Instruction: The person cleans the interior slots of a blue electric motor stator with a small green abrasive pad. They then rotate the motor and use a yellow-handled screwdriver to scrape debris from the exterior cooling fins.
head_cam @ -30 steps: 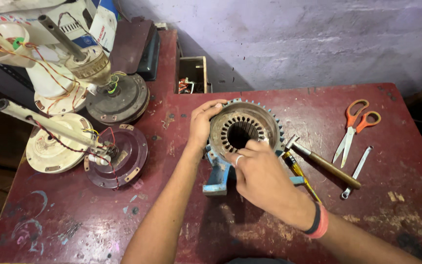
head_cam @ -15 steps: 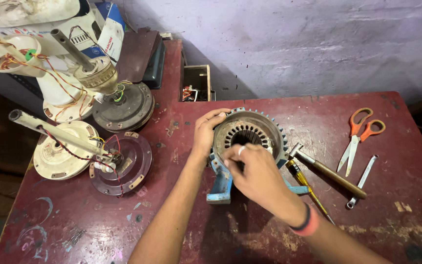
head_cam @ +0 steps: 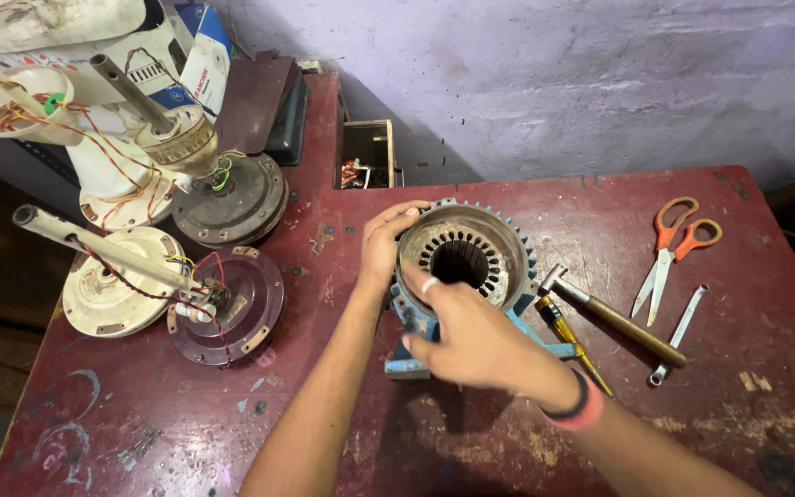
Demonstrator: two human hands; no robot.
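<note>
The motor stator [head_cam: 465, 253], a finned blue housing with a slotted iron core, stands at the centre of the red surface [head_cam: 508, 442]. Left hand [head_cam: 384, 244] cups its rim at 9 o'clock. Right hand [head_cam: 471, 336] rests at 6 o'clock, fingers apparently loose on the rim. Likely heavy and rigid; grip the outer fins.

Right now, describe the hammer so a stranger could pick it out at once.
On the dark red table, look just right of the round slotted motor core that both hands grip. The hammer lies there diagonally, small metal head toward the core, brown wooden handle pointing lower right. Unlike the orange-handled scissors and slim spanner beyond it, it has a wooden shaft.
</note>
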